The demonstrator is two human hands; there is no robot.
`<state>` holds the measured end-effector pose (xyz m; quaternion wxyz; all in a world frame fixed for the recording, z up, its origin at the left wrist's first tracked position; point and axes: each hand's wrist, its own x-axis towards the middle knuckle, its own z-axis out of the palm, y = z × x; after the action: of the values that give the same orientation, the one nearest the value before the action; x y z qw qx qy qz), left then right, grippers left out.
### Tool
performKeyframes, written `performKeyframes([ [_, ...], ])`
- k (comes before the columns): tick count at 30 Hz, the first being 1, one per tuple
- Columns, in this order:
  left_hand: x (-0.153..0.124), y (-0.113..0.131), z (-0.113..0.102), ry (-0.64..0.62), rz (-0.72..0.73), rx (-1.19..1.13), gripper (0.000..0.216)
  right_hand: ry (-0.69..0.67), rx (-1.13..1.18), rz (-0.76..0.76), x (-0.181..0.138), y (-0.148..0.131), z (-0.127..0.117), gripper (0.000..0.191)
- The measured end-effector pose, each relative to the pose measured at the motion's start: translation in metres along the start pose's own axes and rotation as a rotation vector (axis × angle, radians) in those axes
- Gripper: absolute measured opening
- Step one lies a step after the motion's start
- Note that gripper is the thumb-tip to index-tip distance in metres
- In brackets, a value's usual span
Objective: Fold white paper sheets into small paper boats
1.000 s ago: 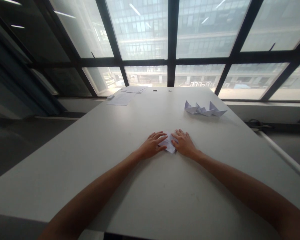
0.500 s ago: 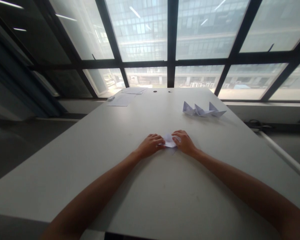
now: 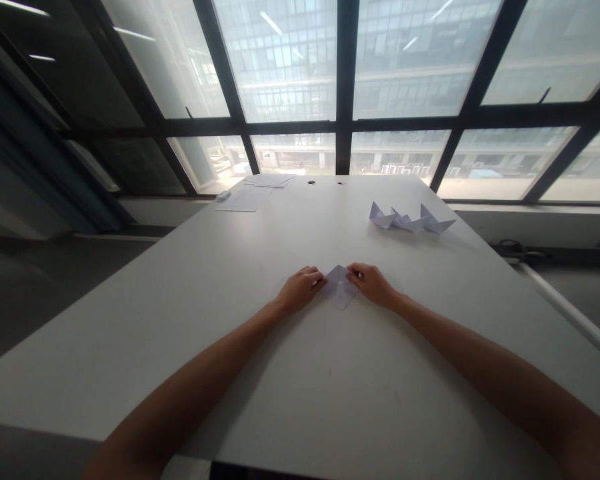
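A small piece of folded white paper (image 3: pixel 341 285) lies on the table in front of me, shaped like a diamond with one corner pointing toward me. My left hand (image 3: pixel 304 288) pinches its left corner, fingers curled together. At the right corner, my right hand (image 3: pixel 371 283) grips the paper between thumb and fingers. Farther back on the right stand several folded paper boats (image 3: pixel 413 221) in a row, apart from both hands.
The white table (image 3: pixel 260 267) stretches away toward large dark-framed windows (image 3: pixel 344 80). Flat paper sheets (image 3: pixel 240 199) lie at its far left, with a small pale object (image 3: pixel 223 196) beside them. A dark cable (image 3: pixel 517 250) rests beyond the right edge.
The paper has gone from a partly raised, flattened fold to a diamond lying between my hands. My fingers have drawn back to its side corners. The paper boats look slightly shifted.
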<state>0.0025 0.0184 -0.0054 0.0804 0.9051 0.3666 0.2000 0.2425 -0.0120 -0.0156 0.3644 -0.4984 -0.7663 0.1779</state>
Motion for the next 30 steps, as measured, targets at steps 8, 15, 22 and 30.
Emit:
performKeyframes([
  [8,0.001,0.005,-0.001,0.052,-0.217,-0.129,0.019,0.113,0.051,0.087,0.002,0.008,0.003,0.020],
  [15,0.002,0.010,0.000,0.060,-0.264,-0.018,0.015,0.113,-0.092,0.105,0.001,0.009,0.005,0.021],
  [22,0.000,0.009,0.002,0.056,-0.187,0.076,0.030,0.087,-0.267,0.048,-0.001,0.006,0.004,0.023],
  [30,-0.002,0.005,0.004,-0.253,0.198,0.086,0.054,0.000,-0.277,-0.021,-0.001,0.000,0.003,0.036],
])
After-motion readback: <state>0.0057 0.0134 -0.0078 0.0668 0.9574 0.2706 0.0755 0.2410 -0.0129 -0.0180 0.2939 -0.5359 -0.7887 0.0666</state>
